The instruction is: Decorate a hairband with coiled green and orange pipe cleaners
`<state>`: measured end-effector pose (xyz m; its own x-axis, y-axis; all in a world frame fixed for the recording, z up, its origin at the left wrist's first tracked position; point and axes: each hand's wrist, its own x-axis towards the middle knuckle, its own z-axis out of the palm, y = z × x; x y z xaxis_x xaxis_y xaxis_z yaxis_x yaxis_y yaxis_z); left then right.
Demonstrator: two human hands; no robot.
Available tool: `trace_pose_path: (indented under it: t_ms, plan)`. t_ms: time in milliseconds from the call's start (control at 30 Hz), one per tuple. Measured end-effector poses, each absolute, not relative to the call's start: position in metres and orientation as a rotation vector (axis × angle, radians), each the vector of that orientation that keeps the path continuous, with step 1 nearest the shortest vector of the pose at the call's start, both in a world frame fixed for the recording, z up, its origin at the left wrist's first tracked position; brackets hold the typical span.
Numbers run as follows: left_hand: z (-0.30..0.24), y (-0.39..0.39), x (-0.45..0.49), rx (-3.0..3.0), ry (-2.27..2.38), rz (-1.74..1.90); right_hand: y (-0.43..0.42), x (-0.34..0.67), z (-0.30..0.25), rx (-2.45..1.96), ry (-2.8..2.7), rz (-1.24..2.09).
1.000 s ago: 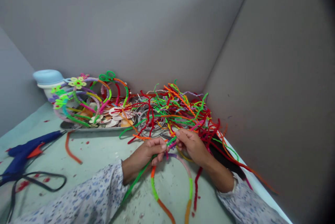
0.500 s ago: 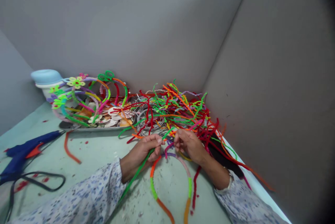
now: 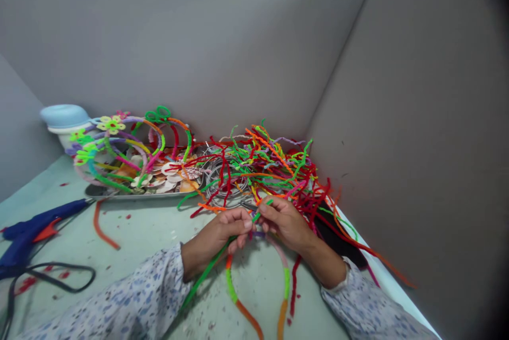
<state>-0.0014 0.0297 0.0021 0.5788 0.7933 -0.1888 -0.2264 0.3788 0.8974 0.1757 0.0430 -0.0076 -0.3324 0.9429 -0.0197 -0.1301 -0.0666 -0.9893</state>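
A green pipe cleaner [image 3: 204, 275] runs from the lower edge of the view up through my left hand [image 3: 223, 229], which pinches it between thumb and fingers. Its upper end pokes out past the fingertips of my right hand [image 3: 283, 222], also closed on it. Just below both hands lies a headband [image 3: 231, 287] wrapped in orange, lime, pink and purple; my hands partly hide its top. A dark red pipe cleaner [image 3: 294, 289] rests to the right of this headband.
Behind my hands is a tangled heap of pipe cleaners [image 3: 274, 159] beside coiled silver wire [image 3: 217, 183]. Finished flower headbands [image 3: 111, 125] stand on a shell-filled tray [image 3: 139, 197]. At left lie a blue glue gun [image 3: 43, 220] with its cord and a white-and-blue container [image 3: 66, 117].
My right hand has come down and in toward the left, now gripping the green pipe cleaner near its tip. The whole view has shifted slightly.
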Motion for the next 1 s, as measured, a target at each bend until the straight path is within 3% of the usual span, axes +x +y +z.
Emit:
trace_pose_path:
  t_ms: [533, 1000]
  plan:
    - [0.0029, 0.0267, 0.0005, 0.912, 0.660, 0.764, 0.0398, 0.1706, -0.0069, -0.964, -1.188, 1.451]
    - [-0.0037, 0.0282, 0.0001, 0.867, 0.657, 0.777, 0.0439, 0.1791, -0.0133, -0.909, -1.237, 1.625]
